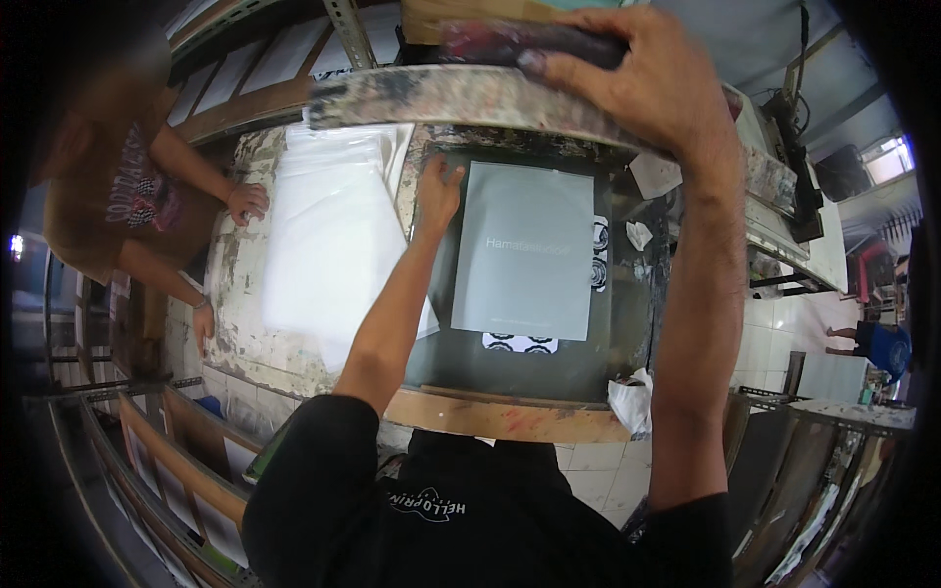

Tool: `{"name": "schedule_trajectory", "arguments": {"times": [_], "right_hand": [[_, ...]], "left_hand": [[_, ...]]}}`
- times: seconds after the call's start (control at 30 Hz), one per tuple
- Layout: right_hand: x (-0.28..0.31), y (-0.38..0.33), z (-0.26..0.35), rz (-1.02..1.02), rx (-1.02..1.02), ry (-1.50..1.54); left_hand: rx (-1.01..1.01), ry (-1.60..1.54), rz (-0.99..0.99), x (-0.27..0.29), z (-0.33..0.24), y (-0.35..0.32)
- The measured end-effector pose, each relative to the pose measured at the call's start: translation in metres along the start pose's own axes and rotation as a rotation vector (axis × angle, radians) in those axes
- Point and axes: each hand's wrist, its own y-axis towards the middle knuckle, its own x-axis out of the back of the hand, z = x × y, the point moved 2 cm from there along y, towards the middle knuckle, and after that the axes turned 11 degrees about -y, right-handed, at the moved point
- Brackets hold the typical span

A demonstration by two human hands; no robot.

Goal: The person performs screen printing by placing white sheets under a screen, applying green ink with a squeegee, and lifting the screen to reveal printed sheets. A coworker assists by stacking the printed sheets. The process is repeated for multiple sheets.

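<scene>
High at the far side, my right hand (652,78) is closed around a dark, red-stained bar (480,41), which looks like a squeegee handle. Just below it runs the ink-stained edge of a raised printing frame (421,98); whether my fingers touch it too is unclear. A frosted grey plastic bag (524,265) with pale print lies flat on the dark printing board (431,343). Beside its upper left corner is my left hand (441,191), fingers slightly apart and holding nothing. Black-and-white patterned pieces (520,343) show from under the bag.
A stack of white translucent bags (328,235) lies left of the board. Across it, a co-worker (127,196) rests a hand (247,203) on the paint-worn table (235,333). Crumpled white paper (629,402) sits at the board's right front corner. Racks (176,441) stand lower left.
</scene>
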Motion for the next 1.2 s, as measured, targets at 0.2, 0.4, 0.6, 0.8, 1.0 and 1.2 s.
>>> {"name": "schedule_trajectory", "arguments": {"times": [0.2, 0.4, 0.6, 0.8, 1.0, 1.2], "right_hand": [[0.018, 0.011, -0.003, 0.175, -0.104, 0.047], [0.028, 0.010, -0.001, 0.185, -0.029, 0.082], [0.012, -0.003, 0.003, -0.127, 0.038, -0.027], [0.022, -0.001, 0.008, 0.071, -0.056, 0.054], [-0.013, -0.011, -0.013, -0.122, 0.057, 0.023], [-0.048, -0.110, 0.019, -0.101, 0.113, -0.035]], "left_hand": [[0.144, 0.532, 0.121, -0.059, 0.011, 0.011], [0.204, 0.505, 0.053, -0.061, 0.009, 0.012], [0.220, 0.260, 0.029, -0.064, 0.035, 0.022], [0.259, -0.089, 0.012, -0.060, 0.022, 0.017], [-0.010, -0.788, -0.098, 0.029, -0.086, -0.041], [-0.226, -1.042, -0.107, 0.124, -0.218, -0.134]]}}
